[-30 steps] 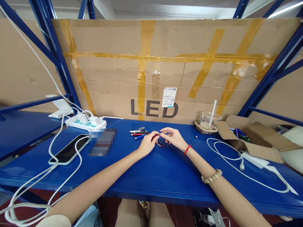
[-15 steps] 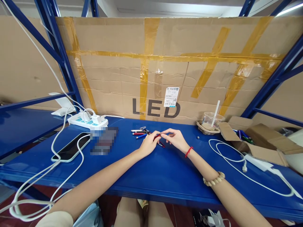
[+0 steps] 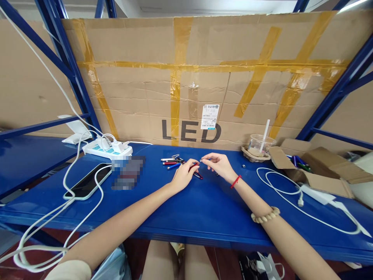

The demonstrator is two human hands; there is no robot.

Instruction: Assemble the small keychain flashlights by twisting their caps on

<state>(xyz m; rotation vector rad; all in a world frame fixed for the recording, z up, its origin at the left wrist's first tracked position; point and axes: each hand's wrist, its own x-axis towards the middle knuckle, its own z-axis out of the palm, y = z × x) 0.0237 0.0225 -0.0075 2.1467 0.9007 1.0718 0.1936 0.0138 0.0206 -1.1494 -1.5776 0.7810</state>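
My left hand (image 3: 183,174) is closed around a small red metallic tube (image 3: 193,166), mostly hidden by the fingers. A dark red carabiner-like clip (image 3: 198,175) shows just below that hand. Slightly to the right, my right hand (image 3: 218,163) pinches a tiny piece at its fingertips, too small to name. The two hands are a short gap apart. Left of them lies a group of slim metallic tubes: a silver one (image 3: 168,159), a red one (image 3: 169,163) and a blue one (image 3: 174,166), with clips at their far ends.
A tiny metal piece (image 3: 244,166) lies right of my hands. Beyond are a cup with straw (image 3: 260,144), an open cardboard box (image 3: 329,184) and a white cable (image 3: 272,188). Leftward sit a phone (image 3: 89,182) and a power strip (image 3: 96,149). A large carton (image 3: 140,101) stands behind.
My right hand has drawn away to the right from my left hand, opening a gap between the fingertips. My left hand stays closed on the red tube.
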